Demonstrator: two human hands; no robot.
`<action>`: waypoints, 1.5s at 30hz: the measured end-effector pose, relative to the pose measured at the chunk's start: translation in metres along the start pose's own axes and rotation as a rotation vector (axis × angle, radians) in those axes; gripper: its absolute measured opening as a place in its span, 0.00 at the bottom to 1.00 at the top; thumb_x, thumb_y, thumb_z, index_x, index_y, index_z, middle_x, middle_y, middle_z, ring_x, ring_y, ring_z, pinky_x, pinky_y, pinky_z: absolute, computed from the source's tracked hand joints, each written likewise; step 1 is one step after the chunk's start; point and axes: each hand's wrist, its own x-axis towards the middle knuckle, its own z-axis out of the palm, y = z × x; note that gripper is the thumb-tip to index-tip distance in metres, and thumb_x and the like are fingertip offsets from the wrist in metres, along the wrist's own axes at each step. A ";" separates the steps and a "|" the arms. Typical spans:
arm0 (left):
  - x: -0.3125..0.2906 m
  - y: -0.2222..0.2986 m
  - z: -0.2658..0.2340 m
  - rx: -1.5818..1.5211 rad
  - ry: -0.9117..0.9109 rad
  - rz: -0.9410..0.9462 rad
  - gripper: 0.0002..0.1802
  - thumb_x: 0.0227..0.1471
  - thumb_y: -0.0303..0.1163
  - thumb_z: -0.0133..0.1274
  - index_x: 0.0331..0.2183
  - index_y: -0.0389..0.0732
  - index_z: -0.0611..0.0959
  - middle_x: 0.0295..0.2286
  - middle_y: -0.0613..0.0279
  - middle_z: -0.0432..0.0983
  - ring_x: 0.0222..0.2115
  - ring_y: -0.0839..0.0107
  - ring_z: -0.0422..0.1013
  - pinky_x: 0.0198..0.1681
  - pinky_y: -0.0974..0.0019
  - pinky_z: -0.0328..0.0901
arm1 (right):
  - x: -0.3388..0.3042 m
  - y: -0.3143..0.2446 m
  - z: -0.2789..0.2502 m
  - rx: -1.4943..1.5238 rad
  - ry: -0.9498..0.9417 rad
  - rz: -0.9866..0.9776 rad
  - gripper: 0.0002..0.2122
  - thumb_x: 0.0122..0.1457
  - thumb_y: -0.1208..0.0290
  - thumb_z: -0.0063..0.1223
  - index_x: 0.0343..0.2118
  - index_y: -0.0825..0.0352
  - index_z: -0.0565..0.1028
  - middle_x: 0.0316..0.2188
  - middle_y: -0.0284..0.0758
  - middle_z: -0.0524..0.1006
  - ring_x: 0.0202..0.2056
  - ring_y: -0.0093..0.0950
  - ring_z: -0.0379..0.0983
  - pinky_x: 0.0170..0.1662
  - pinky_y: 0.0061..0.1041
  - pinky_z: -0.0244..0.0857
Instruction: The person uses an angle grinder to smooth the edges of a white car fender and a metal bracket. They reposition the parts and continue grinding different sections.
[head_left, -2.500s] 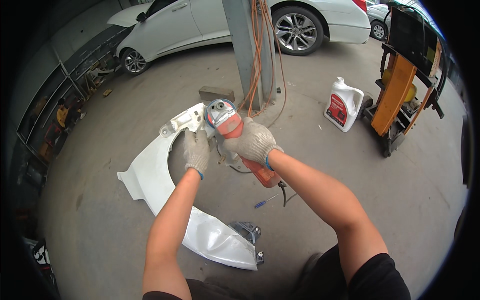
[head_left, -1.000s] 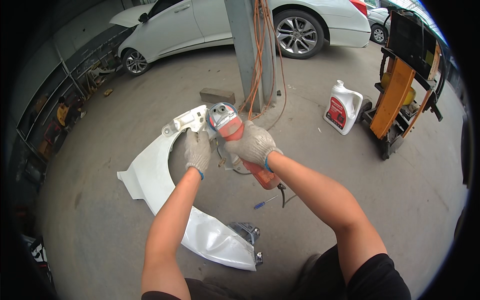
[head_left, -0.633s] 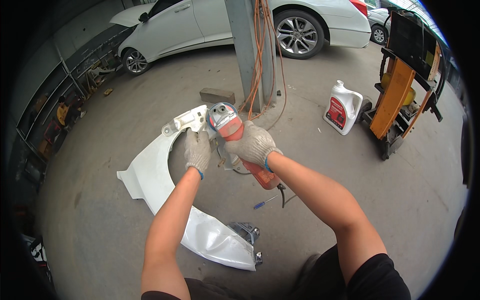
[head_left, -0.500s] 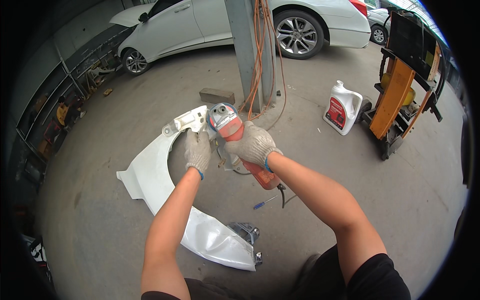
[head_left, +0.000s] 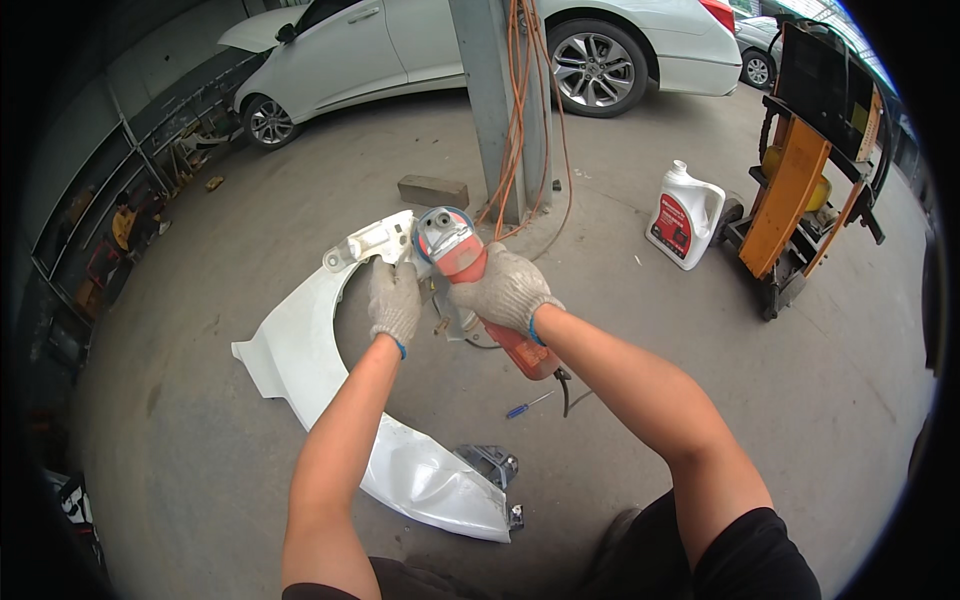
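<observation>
A white car fender [head_left: 296, 333] lies curved on the floor, its lower end dented and creased. My left hand [head_left: 396, 302], in a knitted glove, is closed on the inner edge of the fender's far end, just below a pale bracket part [head_left: 372, 241]. In my gloved right hand [head_left: 507, 290] is a red angle grinder [head_left: 464, 256], gripped around its body. The grinder's head and disc meet the fender's far tip; the exact contact is hidden beneath the head. A black cord trails from the grinder's rear.
A blue screwdriver [head_left: 528, 405] and a dark grey bracket [head_left: 488, 463] lie nearby. Beyond stand a steel post [head_left: 487, 120] hung with orange cables [head_left: 518, 100], a block [head_left: 433, 190], a white jug [head_left: 684, 217], an orange wheeled cart [head_left: 790, 195] and a white car [head_left: 400, 45].
</observation>
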 end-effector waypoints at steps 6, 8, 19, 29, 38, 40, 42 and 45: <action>-0.003 0.004 -0.002 -0.025 -0.004 0.012 0.23 0.58 0.41 0.48 0.47 0.32 0.79 0.42 0.37 0.80 0.45 0.43 0.76 0.50 0.48 0.67 | 0.000 -0.002 -0.001 0.007 -0.019 0.032 0.37 0.45 0.50 0.63 0.52 0.76 0.72 0.45 0.55 0.81 0.50 0.46 0.80 0.55 0.37 0.72; -0.002 0.003 0.000 -0.014 0.013 0.014 0.23 0.58 0.41 0.48 0.47 0.32 0.79 0.42 0.37 0.80 0.44 0.43 0.76 0.50 0.47 0.67 | 0.000 -0.001 0.000 0.014 -0.012 0.025 0.37 0.45 0.50 0.63 0.52 0.76 0.72 0.45 0.55 0.81 0.50 0.46 0.80 0.55 0.37 0.72; 0.005 -0.011 0.002 0.083 0.003 0.045 0.25 0.57 0.41 0.50 0.50 0.33 0.77 0.34 0.53 0.79 0.32 0.65 0.75 0.37 0.58 0.69 | -0.002 -0.004 -0.004 0.007 -0.009 0.017 0.36 0.46 0.51 0.63 0.51 0.77 0.73 0.43 0.54 0.82 0.49 0.46 0.81 0.54 0.36 0.72; 0.005 -0.010 0.002 0.038 0.001 0.025 0.23 0.58 0.40 0.50 0.49 0.34 0.78 0.33 0.55 0.79 0.31 0.68 0.74 0.35 0.60 0.69 | -0.003 -0.003 -0.002 -0.010 0.010 0.012 0.35 0.46 0.51 0.62 0.51 0.77 0.73 0.43 0.54 0.82 0.49 0.45 0.81 0.54 0.36 0.72; 0.005 -0.012 0.002 0.046 0.023 0.042 0.27 0.59 0.43 0.51 0.51 0.32 0.77 0.33 0.54 0.78 0.30 0.68 0.74 0.35 0.60 0.69 | -0.002 -0.003 -0.001 -0.008 0.001 0.007 0.36 0.46 0.50 0.63 0.51 0.77 0.73 0.43 0.55 0.82 0.49 0.46 0.81 0.54 0.37 0.72; 0.000 -0.002 0.001 0.034 0.017 0.012 0.24 0.58 0.41 0.49 0.48 0.31 0.78 0.38 0.43 0.80 0.39 0.51 0.75 0.45 0.51 0.67 | -0.002 -0.003 0.000 -0.008 0.001 0.001 0.37 0.46 0.49 0.63 0.51 0.77 0.73 0.43 0.55 0.82 0.49 0.46 0.81 0.54 0.37 0.72; -0.004 0.005 0.000 -0.002 0.017 -0.003 0.23 0.57 0.40 0.49 0.46 0.31 0.78 0.40 0.38 0.80 0.43 0.42 0.76 0.49 0.47 0.67 | -0.001 -0.001 0.001 -0.009 0.003 -0.006 0.37 0.46 0.49 0.63 0.52 0.77 0.72 0.43 0.55 0.82 0.49 0.46 0.81 0.54 0.37 0.72; -0.007 0.009 0.003 -0.055 0.020 0.000 0.22 0.57 0.40 0.49 0.45 0.31 0.78 0.40 0.38 0.80 0.43 0.43 0.76 0.49 0.48 0.67 | 0.008 0.010 0.010 -0.013 0.026 -0.021 0.37 0.46 0.49 0.63 0.52 0.77 0.72 0.44 0.55 0.81 0.49 0.46 0.80 0.54 0.37 0.72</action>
